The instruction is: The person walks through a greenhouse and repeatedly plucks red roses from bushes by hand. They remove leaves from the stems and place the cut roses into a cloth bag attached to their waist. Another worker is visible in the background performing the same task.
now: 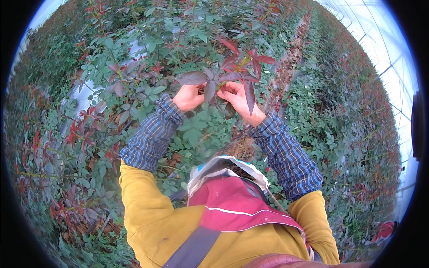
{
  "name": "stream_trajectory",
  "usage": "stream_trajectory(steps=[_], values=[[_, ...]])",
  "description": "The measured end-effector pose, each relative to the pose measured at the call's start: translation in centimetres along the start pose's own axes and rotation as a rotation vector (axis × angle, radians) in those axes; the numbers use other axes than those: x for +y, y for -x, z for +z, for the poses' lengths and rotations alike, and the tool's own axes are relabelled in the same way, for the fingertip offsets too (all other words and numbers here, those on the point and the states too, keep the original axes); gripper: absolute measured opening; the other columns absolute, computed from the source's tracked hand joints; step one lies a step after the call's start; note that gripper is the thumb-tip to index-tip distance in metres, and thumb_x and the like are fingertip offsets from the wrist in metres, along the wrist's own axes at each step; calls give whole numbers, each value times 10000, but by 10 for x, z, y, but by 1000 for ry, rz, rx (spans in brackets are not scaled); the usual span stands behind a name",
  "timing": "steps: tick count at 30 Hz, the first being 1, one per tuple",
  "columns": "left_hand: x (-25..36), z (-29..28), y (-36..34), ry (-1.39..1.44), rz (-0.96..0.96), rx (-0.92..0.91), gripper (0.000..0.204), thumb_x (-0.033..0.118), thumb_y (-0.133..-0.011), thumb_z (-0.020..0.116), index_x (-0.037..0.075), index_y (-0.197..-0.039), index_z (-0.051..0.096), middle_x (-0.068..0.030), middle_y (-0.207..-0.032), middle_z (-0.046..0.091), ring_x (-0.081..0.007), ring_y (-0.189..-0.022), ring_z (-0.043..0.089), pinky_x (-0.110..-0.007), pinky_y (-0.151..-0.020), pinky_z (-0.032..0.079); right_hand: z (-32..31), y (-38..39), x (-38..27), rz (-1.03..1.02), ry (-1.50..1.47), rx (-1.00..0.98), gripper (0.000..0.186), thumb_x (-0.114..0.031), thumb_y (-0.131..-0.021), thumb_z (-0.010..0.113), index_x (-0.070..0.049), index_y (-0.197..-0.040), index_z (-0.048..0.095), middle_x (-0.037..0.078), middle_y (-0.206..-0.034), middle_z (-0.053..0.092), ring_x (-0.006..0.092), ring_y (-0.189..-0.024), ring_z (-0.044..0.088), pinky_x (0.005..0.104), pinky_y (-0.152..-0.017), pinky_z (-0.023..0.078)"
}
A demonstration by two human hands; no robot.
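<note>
A rose shoot [241,70] with dark red and purplish leaves stands up in front of me, between my two hands. Thumb and fingers of my right hand [240,99] are pinched together at its stem, just below the leaves. On the other side, my left hand [190,97] is closed close by, its fingertips partly behind a broad dark leaf [209,90]. What lies between those left fingers is hidden. Checked blue sleeve covers [152,134] wrap both my forearms.
Below my hands, an open white bag [196,178] hangs at my front over a pink apron [241,203]. Dense rose bushes [129,100] surround me on both sides. A brown soil path [288,62] runs away ahead. Pale greenhouse sheeting [380,33] rises at right.
</note>
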State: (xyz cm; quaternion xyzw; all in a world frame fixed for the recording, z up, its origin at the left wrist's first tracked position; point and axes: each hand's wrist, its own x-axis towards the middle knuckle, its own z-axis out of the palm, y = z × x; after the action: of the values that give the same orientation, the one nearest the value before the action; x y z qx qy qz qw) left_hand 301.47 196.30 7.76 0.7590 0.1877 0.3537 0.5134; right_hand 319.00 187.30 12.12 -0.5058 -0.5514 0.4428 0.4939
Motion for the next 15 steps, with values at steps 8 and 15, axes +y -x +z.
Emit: stream_trajectory(steps=[8, 15], values=[[15, 1, 5, 55, -86, -105, 276, 39, -822, 631, -15, -1082, 556, -75, -956, 605, -134, -883, 590, -288, -776, 495, -5, 3, 25, 190, -383, 169, 137, -98, -849, 577, 16, -914, 617, 38, -837, 626, 121, -780, 563, 269, -702, 440], [2, 11, 0, -67, 76, 146, 278, 24, -773, 651, -17, -1040, 585, -117, -956, 626, -199, -840, 636, -334, -765, 512, 29, 13, -38, -94, 42, 336, 212, -187, -815, 653, 11, -756, 602, -29, -694, 555, 57, -653, 477, 230, -588, 375]])
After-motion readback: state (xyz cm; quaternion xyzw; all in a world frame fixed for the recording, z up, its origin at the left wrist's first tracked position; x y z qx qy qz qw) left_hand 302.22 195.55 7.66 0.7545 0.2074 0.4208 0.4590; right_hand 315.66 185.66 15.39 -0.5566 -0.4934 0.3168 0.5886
